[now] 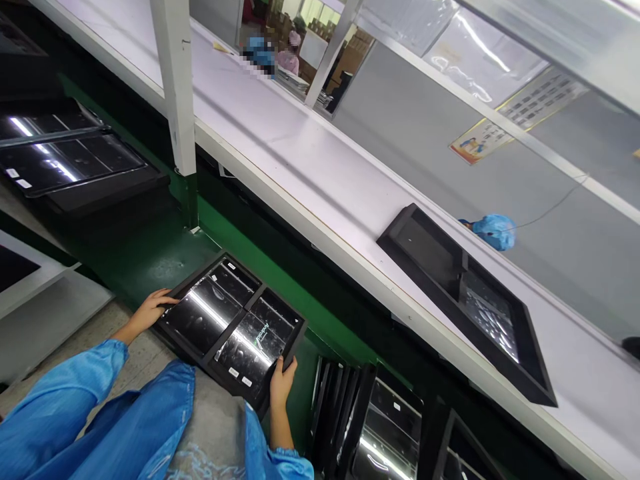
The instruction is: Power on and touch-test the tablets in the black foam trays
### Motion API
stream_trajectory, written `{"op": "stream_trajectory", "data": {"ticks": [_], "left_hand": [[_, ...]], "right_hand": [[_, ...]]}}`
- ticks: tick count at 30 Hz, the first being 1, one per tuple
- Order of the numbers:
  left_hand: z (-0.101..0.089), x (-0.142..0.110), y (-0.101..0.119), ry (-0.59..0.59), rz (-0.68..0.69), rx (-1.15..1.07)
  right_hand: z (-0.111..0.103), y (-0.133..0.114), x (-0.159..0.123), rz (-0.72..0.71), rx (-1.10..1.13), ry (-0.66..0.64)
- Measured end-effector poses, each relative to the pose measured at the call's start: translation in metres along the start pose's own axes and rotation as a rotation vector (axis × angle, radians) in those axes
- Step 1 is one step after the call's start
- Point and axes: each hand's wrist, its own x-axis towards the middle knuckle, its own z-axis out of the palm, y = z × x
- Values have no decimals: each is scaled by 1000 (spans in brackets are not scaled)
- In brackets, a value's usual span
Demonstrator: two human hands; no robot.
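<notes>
A black tray (170,291) with several glossy screen panels in its compartments rests in front of me, over the green belt and my lap. My left hand (150,309) grips the tray's left edge, fingers curled over the rim. My right hand (283,382) grips the tray's near right corner, thumb on top. Both arms wear blue sleeves.
A second black tray (525,373) with panels lies on the white conveyor (310,167) to the right. More trays stand on edge at the lower right (345,420). Another tray stack (75,173) sits at the left. A white post (177,87) rises ahead. A person in a blue cap (495,231) is beyond the conveyor.
</notes>
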Motion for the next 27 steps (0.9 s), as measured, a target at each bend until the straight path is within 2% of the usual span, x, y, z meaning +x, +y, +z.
{"op": "stream_trajectory", "data": {"ticks": [4, 9, 11, 13, 16, 20, 24, 27], "left_hand": [[9, -20, -4, 58, 31, 21], [13, -48, -6, 100, 62, 53], [8, -50, 2, 99, -17, 47], [0, -46, 12, 81, -164, 56], [-15, -31, 29, -31, -314, 100], [-30, -8, 43, -186, -338, 138], [-36, 2, 50, -239, -386, 206], [-42, -6, 52, -252, -419, 278]], "right_hand": [[-8, 4, -7, 7, -12, -64], [-20, 33, -37, -74, 1, -147], [-21, 40, -47, -116, -13, -139], [-19, 40, -52, -147, -65, -89], [-16, 29, -51, -160, -144, -24], [-18, 8, -53, -171, -142, -18], [-22, -15, -65, -105, -116, -5], [-24, -32, -77, -16, -97, 14]]}}
